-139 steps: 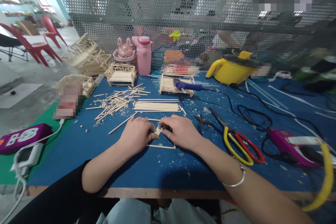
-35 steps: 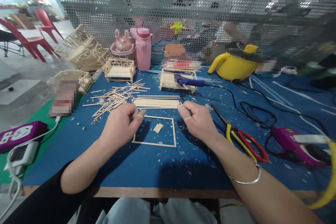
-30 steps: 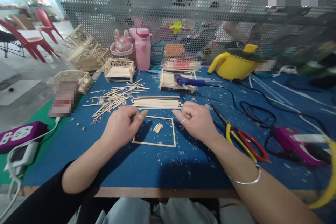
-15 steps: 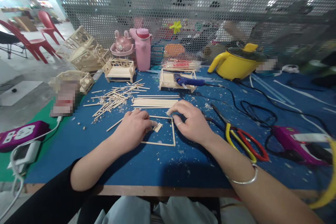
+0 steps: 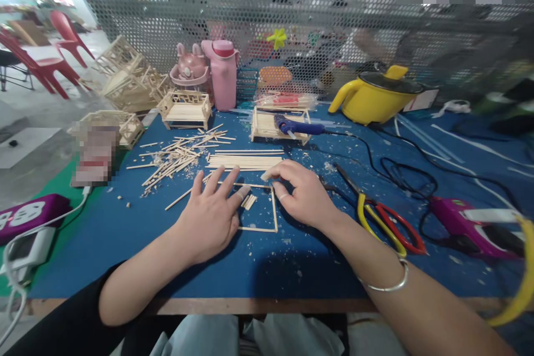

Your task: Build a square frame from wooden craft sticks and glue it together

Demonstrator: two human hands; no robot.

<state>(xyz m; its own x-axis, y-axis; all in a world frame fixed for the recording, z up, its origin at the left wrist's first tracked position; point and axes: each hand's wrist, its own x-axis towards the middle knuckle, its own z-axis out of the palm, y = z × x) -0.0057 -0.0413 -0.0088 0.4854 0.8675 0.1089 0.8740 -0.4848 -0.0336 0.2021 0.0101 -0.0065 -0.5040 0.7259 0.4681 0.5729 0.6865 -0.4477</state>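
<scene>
A rectangular frame of thin wooden sticks (image 5: 275, 211) lies flat on the blue table mat. My left hand (image 5: 212, 214) is spread palm down over its left part, hiding that end, and grasps nothing. At the frame's far right corner my right hand (image 5: 306, 194) is closed, thumb and forefinger pinched round the corner. Several short stick pieces (image 5: 249, 202) lie inside the frame, beside my left fingers. Just beyond both hands is a row of long sticks (image 5: 246, 162), laid side by side.
A heap of loose sticks (image 5: 179, 158) lies to the left. A blue glue gun (image 5: 302, 125) rests on a small stick-built bed (image 5: 262, 127). Scissors (image 5: 379, 211) with red and yellow handles, a yellow pot (image 5: 371, 99), a pink bottle (image 5: 224, 78) and cables surround the work area.
My left hand has opened from a curled grip beside the short pieces to spread fingers, shifting slightly left and nearer. My right hand stays at the frame's corner. The view has shifted slightly.
</scene>
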